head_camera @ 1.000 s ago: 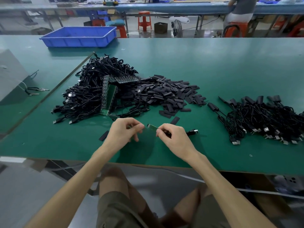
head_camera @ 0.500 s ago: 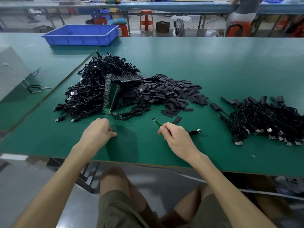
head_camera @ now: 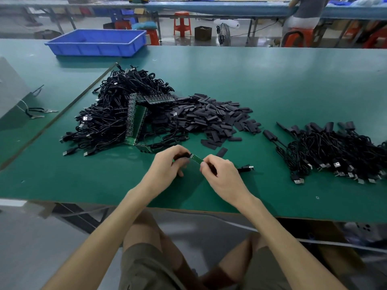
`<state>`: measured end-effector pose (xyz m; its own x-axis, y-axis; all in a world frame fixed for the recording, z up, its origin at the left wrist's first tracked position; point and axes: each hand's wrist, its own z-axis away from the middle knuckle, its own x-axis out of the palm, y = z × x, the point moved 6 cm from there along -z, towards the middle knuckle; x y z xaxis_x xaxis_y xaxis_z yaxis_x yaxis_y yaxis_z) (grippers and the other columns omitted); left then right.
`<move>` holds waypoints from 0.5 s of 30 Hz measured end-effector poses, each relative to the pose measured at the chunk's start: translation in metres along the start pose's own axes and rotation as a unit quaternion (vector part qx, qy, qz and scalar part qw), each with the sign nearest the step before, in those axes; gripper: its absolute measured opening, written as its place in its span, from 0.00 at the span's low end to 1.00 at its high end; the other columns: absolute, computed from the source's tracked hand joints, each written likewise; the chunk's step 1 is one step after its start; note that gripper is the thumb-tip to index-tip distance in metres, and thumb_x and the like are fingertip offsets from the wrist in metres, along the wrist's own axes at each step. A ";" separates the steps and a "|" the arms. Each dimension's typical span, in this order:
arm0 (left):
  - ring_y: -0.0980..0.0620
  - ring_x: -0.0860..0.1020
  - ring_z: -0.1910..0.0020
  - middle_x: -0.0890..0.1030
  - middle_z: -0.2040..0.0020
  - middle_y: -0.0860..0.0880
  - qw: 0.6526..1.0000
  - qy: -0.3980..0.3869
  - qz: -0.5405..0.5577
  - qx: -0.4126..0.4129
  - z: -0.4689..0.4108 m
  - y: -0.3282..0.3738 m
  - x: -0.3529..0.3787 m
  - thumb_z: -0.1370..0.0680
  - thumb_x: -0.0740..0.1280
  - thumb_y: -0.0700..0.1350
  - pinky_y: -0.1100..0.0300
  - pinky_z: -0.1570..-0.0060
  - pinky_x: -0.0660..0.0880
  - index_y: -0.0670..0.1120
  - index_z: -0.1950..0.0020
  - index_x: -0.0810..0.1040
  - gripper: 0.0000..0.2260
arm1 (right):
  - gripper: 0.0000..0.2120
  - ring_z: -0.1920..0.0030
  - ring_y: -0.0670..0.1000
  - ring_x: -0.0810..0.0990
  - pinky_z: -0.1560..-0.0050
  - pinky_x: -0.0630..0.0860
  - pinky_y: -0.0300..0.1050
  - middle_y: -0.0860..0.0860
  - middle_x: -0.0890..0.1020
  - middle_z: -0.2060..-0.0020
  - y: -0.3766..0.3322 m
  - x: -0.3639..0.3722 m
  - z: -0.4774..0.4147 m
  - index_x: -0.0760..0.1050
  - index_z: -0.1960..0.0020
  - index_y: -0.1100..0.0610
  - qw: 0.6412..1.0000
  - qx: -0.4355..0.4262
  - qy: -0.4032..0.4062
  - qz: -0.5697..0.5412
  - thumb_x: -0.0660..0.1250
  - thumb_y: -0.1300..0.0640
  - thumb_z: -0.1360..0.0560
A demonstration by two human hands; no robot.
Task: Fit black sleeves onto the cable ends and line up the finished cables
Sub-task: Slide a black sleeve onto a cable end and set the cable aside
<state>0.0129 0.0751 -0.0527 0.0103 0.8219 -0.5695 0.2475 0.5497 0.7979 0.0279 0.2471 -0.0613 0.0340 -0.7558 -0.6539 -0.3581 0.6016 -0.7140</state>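
Note:
My right hand (head_camera: 222, 176) pinches a cable whose small green board end (head_camera: 196, 158) sticks out toward the left; its USB plug (head_camera: 248, 168) lies on the mat to the right. My left hand (head_camera: 167, 166) holds a black sleeve (head_camera: 181, 155) right at the tip of that green end. A big tangle of unsleeved cables (head_camera: 109, 120) lies at the left. A heap of loose black sleeves (head_camera: 211, 118) sits in the middle. Finished cables with sleeves (head_camera: 335, 147) lie in a row at the right.
The green mat (head_camera: 272, 84) covers the bench, with its near edge just behind my wrists. Green circuit strips (head_camera: 136, 120) lean on the cable tangle. A blue tray (head_camera: 98, 41) stands at the far left. A single sleeve (head_camera: 221, 152) lies just beyond my hands. A person sits at the far bench.
My left hand went out to the left on the mat, came back holding a black sleeve, and now meets the green cable end held by my right hand.

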 end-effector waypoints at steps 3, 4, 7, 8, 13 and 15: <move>0.52 0.80 0.70 0.83 0.63 0.52 0.998 0.021 0.050 -0.014 0.000 -0.004 0.004 0.19 0.69 0.39 0.64 0.62 0.77 0.53 0.53 0.80 0.09 | 0.14 0.70 0.46 0.67 0.65 0.62 0.41 0.44 0.70 0.72 0.003 -0.002 -0.001 0.72 0.60 0.56 0.999 0.015 0.015 -0.029 0.62 0.55 0.17; 0.52 0.79 0.69 0.83 0.63 0.51 0.998 0.020 0.066 -0.013 0.001 -0.005 0.005 0.19 0.68 0.38 0.62 0.63 0.77 0.51 0.53 0.81 0.08 | 0.14 0.71 0.46 0.67 0.67 0.62 0.42 0.44 0.70 0.72 0.004 -0.002 -0.001 0.71 0.61 0.55 0.999 0.019 0.019 -0.033 0.62 0.54 0.17; 0.51 0.80 0.68 0.84 0.62 0.49 0.994 -0.007 0.106 0.002 0.001 -0.006 0.009 0.17 0.66 0.38 0.59 0.67 0.74 0.46 0.49 0.81 0.05 | 0.14 0.71 0.46 0.68 0.68 0.64 0.43 0.45 0.71 0.73 0.006 -0.002 -0.002 0.71 0.61 0.54 0.999 0.029 0.024 -0.036 0.62 0.53 0.17; 0.50 0.79 0.68 0.84 0.61 0.49 0.993 -0.017 0.115 0.005 0.001 -0.006 0.009 0.17 0.65 0.38 0.60 0.68 0.73 0.44 0.48 0.81 0.06 | 0.14 0.71 0.46 0.68 0.68 0.65 0.44 0.45 0.71 0.73 0.007 -0.002 -0.002 0.71 0.61 0.54 0.998 0.032 0.026 -0.038 0.62 0.52 0.17; 0.51 0.74 0.70 0.82 0.61 0.49 0.989 -0.050 0.141 0.007 -0.002 -0.007 0.009 0.15 0.58 0.34 0.66 0.65 0.70 0.40 0.41 0.82 0.12 | 0.12 0.73 0.45 0.69 0.68 0.64 0.40 0.41 0.74 0.73 0.013 -0.002 -0.003 0.78 0.55 0.53 0.995 0.053 0.031 -0.077 0.62 0.51 0.16; 0.53 0.72 0.70 0.80 0.63 0.52 0.990 -0.071 0.124 0.011 -0.002 -0.005 0.013 0.15 0.58 0.34 0.63 0.64 0.70 0.42 0.41 0.81 0.13 | 0.12 0.73 0.45 0.69 0.69 0.62 0.38 0.41 0.74 0.73 0.012 -0.003 -0.004 0.80 0.53 0.52 0.995 0.050 0.035 -0.081 0.61 0.50 0.16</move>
<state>0.0103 0.0834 -0.0634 0.2083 0.9012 -0.3801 0.2413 0.3292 0.9129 0.0195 0.2559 -0.0666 0.0170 -0.8593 -0.5113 -0.2589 0.4901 -0.8323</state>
